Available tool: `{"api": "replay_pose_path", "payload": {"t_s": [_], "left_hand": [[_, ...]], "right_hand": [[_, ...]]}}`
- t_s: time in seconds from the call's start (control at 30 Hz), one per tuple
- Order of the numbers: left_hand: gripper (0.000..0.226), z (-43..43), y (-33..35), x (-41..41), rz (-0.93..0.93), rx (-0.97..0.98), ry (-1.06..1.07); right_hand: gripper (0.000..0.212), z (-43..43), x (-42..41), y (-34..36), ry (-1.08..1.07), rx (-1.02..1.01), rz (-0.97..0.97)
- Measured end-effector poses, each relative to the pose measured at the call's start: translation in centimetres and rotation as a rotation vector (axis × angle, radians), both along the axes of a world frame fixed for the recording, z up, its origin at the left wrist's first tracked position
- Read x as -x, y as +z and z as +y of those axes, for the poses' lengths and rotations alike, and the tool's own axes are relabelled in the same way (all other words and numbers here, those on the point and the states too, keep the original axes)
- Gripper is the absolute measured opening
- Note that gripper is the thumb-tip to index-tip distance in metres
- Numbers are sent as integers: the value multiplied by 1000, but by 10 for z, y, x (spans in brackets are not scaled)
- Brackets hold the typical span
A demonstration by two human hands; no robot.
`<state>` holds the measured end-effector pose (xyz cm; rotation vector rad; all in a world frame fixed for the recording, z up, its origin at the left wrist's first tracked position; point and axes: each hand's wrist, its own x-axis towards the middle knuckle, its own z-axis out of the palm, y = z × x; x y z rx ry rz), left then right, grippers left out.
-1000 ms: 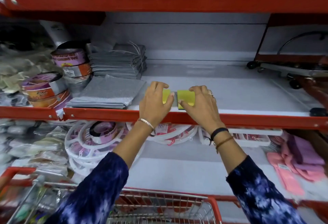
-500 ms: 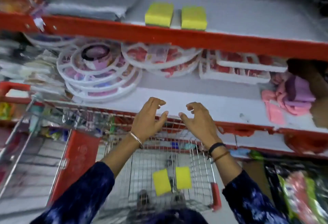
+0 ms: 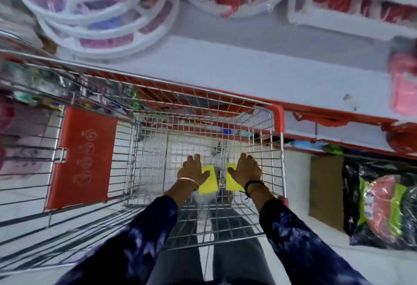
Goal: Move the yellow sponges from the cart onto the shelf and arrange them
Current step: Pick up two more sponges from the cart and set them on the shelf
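Note:
Two yellow sponges lie side by side on the wire floor of the cart (image 3: 278, 113). My left hand (image 3: 194, 170) rests flat on the far end of the left sponge (image 3: 208, 183), fingers spread. The right sponge (image 3: 232, 182) is covered the same way by my right hand (image 3: 246, 169). Neither sponge is lifted, and I cannot see fingers curled under them. The upper shelf with the other sponges is out of view; only a lower white shelf (image 3: 248, 70) shows above the cart.
A red flap (image 3: 83, 160) stands in the cart's left part. Round white compartment trays (image 3: 97, 14) and pink cloths (image 3: 404, 86) sit on the lower shelf. On the floor at right lie a cardboard piece (image 3: 326, 190) and a black packet (image 3: 383, 205).
Both hands left two sponges on the upper shelf, dropped down into the cart and now lie on the two sponges there. My view tilted down from the shelf to the cart.

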<state>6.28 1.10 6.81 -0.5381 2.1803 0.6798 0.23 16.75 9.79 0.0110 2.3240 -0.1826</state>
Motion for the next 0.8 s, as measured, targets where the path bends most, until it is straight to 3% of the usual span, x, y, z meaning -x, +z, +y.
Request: {"api": "replay_pose_path", "payload": {"t_s": [0.17, 0.3, 0.6, 0.8], "left_hand": [[91, 28, -49, -14, -98, 83, 306], [98, 51, -71, -17, -122, 76, 484], [87, 52, -80, -20, -13, 122, 394], [88, 27, -50, -8, 22, 93, 313]], "right_hand": [[85, 2, -14, -51, -34, -83, -29], [83, 1, -23, -77, -13, -106, 8], [69, 2, -24, -92, -35, -101, 32], [72, -2, -15, -65, -95, -14, 65]]}}
